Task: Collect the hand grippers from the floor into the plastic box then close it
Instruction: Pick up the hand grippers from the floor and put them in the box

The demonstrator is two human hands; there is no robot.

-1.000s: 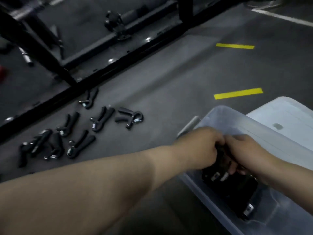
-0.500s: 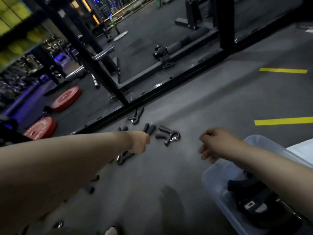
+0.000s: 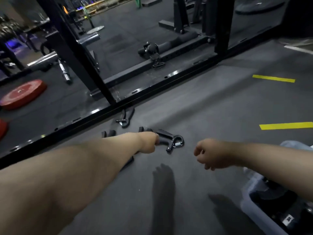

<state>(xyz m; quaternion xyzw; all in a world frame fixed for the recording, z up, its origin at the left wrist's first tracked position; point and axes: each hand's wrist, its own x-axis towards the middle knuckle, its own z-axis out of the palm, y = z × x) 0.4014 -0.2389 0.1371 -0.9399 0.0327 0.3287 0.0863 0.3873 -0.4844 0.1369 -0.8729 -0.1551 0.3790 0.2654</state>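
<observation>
The left hand [image 3: 149, 142] is stretched out low over the dark grey rubber gym floor [image 3: 211, 106], its fingers curled round the handle end of a black metal hand gripper with a chrome spring [image 3: 171, 140]; whether they are fully clamped on it I cannot tell, since the knuckles hide the contact; the gripper lies on the floor with its long axis running from the left hand away to the right, spring end pointing toward the right hand [image 3: 215, 154]; that right hand hovers just above the floor, well apart from the spring end, fingers loosely bent and pinching nothing; so the left hand is clearly the nearer one, and the lift looks like its job; a second black hand gripper [image 3: 126, 117] lies farther off beside the black steel rack rail [image 3: 152, 92], and stubs of other black handles [image 3: 109, 133] show behind the left forearm; the translucent plastic box [image 3: 250, 200], with dark grippers in it, sits at lower right under the right forearm, open as far as can be seen; the carry would therefore go rightward and back toward the person.
</observation>
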